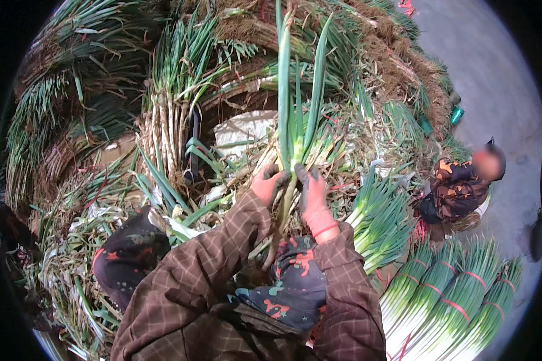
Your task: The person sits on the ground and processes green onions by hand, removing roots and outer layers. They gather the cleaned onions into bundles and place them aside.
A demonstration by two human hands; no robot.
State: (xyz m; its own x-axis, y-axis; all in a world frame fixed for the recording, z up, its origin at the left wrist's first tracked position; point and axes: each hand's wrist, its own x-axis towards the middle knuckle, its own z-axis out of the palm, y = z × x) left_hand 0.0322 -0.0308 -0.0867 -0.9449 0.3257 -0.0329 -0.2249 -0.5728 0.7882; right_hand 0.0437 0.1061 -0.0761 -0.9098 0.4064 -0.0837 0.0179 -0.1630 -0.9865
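Observation:
Both hands are in orange gloves with dark fingertips. Between them is one large green onion, its green leaves pointing away from me and its pale stalk running down toward my lap. My left hand grips it from the left, where the leaves fork from the stalk. From the right, my right hand pinches the same spot with thumb and fingers. Dry husks and peeled leaves lie under and around the onion. To the right of my right hand rests a loose pile of cleaned green onions.
Unpeeled onion bundles with brown roots are heaped ahead, and more at far left. An upright bunch stands left of centre. Banded bundles lie at lower right. A person sits on the right, near a green can.

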